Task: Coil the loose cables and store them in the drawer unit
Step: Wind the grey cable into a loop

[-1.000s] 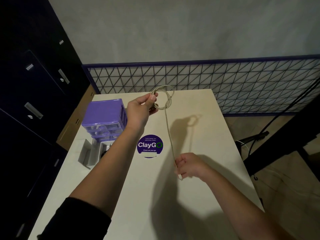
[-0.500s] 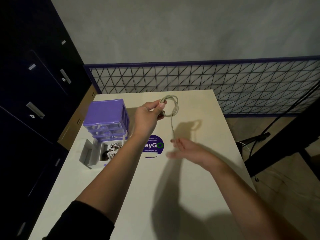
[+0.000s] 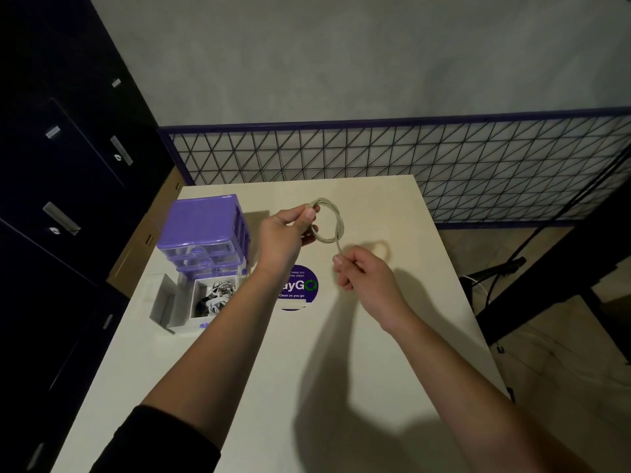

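My left hand [image 3: 285, 235] pinches a small coil of pale grey cable [image 3: 333, 218] above the far half of the white table [image 3: 341, 370]. A short tail hangs from the coil, and my right hand [image 3: 362, 274] pinches its lower end just below the loops. The purple drawer unit [image 3: 205, 230] stands at the table's left side. Its bottom drawer [image 3: 205, 302] is pulled out and holds coiled white and dark cables.
A round purple ClayGo sticker [image 3: 300, 288] lies on the table, partly under my left forearm. A wire-grid fence [image 3: 409, 155] runs behind the table. Dark lockers [image 3: 61, 165] stand to the left, a cardboard box [image 3: 143, 240] beside them. A black stand and cables [image 3: 512, 268] are at right.
The coil in my left hand has gained loops and the tail has shortened. My right hand let go of the tail's low end, moved up, and now pinches it just under the coil.
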Demonstrator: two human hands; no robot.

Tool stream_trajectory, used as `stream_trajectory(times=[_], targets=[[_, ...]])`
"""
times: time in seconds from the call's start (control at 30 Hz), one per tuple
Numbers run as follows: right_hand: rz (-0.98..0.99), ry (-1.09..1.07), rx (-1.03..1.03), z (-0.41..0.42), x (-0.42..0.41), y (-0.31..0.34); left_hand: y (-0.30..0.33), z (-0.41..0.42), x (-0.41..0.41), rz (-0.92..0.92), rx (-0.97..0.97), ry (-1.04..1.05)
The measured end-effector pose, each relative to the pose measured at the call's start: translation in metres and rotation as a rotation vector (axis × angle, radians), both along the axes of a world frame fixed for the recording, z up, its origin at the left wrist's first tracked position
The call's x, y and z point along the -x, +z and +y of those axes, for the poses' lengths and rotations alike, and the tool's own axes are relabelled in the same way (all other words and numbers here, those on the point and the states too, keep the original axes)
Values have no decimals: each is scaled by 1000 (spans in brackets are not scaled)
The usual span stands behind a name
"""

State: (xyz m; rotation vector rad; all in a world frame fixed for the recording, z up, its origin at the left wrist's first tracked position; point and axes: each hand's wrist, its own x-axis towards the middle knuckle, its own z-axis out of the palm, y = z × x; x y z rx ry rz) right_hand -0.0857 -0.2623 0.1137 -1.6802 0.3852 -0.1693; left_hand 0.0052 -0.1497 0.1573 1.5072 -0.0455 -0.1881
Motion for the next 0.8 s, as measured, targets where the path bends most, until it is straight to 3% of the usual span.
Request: stream_trajectory(times=[0.3, 0.53, 0.8], targets=[[29, -13, -239, -5, -9, 24, 2, 0, 11, 8, 24, -57], [-32, -9, 20, -1, -10, 20, 0, 5, 7, -8, 4, -4], [73, -24, -32, -8, -4, 11, -11, 15, 9, 58, 45, 55]])
